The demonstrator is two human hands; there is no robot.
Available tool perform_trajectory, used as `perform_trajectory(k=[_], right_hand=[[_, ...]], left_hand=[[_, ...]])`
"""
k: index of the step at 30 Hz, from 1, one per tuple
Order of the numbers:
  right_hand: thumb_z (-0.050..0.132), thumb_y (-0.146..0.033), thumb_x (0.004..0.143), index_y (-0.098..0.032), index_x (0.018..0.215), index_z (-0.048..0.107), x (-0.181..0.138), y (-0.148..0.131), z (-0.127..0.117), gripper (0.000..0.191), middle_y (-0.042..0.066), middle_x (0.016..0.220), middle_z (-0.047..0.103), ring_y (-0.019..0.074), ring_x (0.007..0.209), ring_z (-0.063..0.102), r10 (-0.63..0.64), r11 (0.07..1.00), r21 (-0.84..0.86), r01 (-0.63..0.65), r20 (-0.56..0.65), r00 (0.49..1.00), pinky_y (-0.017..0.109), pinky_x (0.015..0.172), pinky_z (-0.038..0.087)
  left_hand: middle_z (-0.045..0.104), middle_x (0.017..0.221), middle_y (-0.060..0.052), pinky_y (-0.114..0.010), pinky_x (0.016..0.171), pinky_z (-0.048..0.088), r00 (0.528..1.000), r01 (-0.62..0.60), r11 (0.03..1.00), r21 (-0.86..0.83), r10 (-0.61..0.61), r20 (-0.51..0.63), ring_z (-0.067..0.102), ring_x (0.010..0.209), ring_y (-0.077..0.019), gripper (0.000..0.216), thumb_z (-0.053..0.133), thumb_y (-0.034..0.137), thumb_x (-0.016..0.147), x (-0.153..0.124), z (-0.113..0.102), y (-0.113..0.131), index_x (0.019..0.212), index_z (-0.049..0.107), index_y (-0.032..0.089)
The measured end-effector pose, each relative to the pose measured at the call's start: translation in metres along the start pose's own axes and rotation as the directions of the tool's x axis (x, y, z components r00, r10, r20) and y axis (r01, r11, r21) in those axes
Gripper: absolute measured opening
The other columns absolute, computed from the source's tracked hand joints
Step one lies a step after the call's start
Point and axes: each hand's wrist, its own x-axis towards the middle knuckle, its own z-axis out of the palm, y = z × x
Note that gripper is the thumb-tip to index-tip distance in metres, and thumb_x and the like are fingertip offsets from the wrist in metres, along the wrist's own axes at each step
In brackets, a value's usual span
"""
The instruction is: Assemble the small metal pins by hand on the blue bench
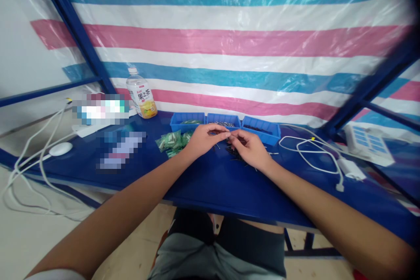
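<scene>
My left hand (205, 138) and my right hand (248, 146) meet over the blue table (203, 183), fingertips nearly touching. Both are pinched closed on a small part too tiny to make out. Under and beside my right hand lies a scatter of small dark pins (234, 152). A pile of small green parts (172, 142) sits just left of my left hand. Three blue trays (226, 121) stand in a row right behind my hands.
A drink bottle (141, 97) stands at the back left. A white power strip (367, 142) and white cables (315, 157) lie at the right. More white cables and a round white device (61, 148) lie at the left. A striped tarp hangs behind.
</scene>
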Motion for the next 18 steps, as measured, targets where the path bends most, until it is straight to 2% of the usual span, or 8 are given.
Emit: perform_trajectory(k=[4,8,10,14,18], right_hand=[[0.059,-0.043,0.101,-0.022,0.114,0.071,-0.0017,-0.0023,0.0016,0.028,0.003,0.084,0.073,0.0201,0.072,0.071,-0.011,0.996,0.088,0.006,0.055,0.998,0.033,0.068,0.056],[0.059,-0.041,0.1,-0.021,0.113,0.07,-0.0025,-0.004,0.0031,0.026,0.004,0.087,0.073,0.0191,0.072,0.071,-0.023,0.988,0.156,0.007,0.104,0.994,0.031,0.065,0.057],[0.06,-0.041,0.1,-0.021,0.118,0.069,-0.0021,-0.0038,0.0038,0.028,0.004,0.091,0.073,0.0187,0.073,0.072,-0.028,0.985,0.17,0.009,0.111,0.993,0.031,0.066,0.057],[0.062,-0.045,0.1,-0.022,0.121,0.069,-0.0001,-0.0007,0.0043,0.032,0.004,0.091,0.073,0.0189,0.073,0.072,0.011,0.987,0.158,-0.021,0.069,0.998,0.032,0.068,0.057],[0.063,-0.049,0.099,-0.022,0.12,0.067,0.0008,0.0016,0.0028,0.034,0.003,0.086,0.071,0.0196,0.073,0.07,0.011,0.986,0.166,-0.01,-0.003,1.0,0.032,0.066,0.057]], left_hand=[[0.079,0.113,-0.009,-0.035,0.094,0.058,0.998,-0.059,0.997,0.051,0.06,-0.022,0.074,0.105,-0.0241,0.03,0.078,0.046,0.088,0.0006,-0.0015,0.0002,0.104,0.083,0.021],[0.077,0.117,-0.011,-0.034,0.088,0.061,0.996,-0.08,0.995,0.053,0.082,-0.041,0.072,0.109,-0.0247,0.031,0.079,0.046,0.087,0.0007,-0.0008,-0.0017,0.106,0.084,0.022],[0.077,0.118,-0.01,-0.035,0.092,0.061,0.996,-0.078,0.996,0.032,0.08,-0.039,0.072,0.112,-0.025,0.03,0.077,0.045,0.089,0.0008,-0.0008,-0.0029,0.108,0.084,0.023],[0.079,0.122,-0.008,-0.044,0.106,0.056,0.996,-0.059,0.998,0.011,0.059,-0.068,0.073,0.116,-0.0268,0.033,0.074,0.046,0.092,0.0007,-0.0025,-0.0039,0.114,0.082,0.023],[0.08,0.12,-0.009,-0.044,0.104,0.057,0.996,-0.021,0.999,0.037,0.024,-0.091,0.075,0.111,-0.0272,0.039,0.077,0.05,0.089,0.0006,-0.0034,-0.004,0.116,0.082,0.022]])
